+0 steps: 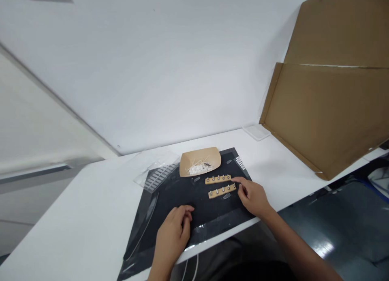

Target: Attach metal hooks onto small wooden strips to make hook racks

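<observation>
Two narrow wooden strips, an upper strip (218, 179) and a lower strip (222, 191), lie on a dark mat (170, 212). Each carries a row of several small metal posts that look like screws. My right hand (253, 196) is at their right ends; its index finger stretches to the upper strip's end and seems to touch it, while the other fingers curl in. No object shows in that hand. My left hand (174, 230) rests near the mat's front edge, fingers curled together, apart from the strips, with nothing visible in it.
Behind the strips stands a cardboard tray (185, 161) holding small white pieces and thin strands. A clear plastic sheet (156, 167) covers the mat's back left corner. A shallow translucent lid or tray (257, 132) lies by the wall. A large cardboard panel (328, 114) stands at right.
</observation>
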Demonstrator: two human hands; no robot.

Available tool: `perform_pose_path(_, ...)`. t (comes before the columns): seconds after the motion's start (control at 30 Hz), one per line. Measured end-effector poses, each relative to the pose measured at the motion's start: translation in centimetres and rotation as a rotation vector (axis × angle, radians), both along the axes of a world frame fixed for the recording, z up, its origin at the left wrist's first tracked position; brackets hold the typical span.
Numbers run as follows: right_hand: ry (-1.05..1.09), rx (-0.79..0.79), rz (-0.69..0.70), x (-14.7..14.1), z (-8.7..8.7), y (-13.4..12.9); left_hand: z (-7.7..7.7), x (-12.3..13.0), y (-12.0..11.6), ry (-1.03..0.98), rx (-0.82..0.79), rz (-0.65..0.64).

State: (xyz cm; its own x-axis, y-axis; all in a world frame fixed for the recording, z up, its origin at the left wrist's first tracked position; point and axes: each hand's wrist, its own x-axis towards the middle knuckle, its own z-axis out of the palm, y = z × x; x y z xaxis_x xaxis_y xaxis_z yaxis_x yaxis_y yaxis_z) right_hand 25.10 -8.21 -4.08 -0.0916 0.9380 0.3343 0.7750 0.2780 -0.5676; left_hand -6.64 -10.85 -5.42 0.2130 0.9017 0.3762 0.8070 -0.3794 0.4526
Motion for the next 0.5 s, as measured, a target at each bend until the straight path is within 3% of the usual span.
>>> perform_pose_path(0.5,0.005,-0.054,-0.023,0.1,-0.85,0.3,0.36,0.24,0.09,-0.001,-0.035,0.012)
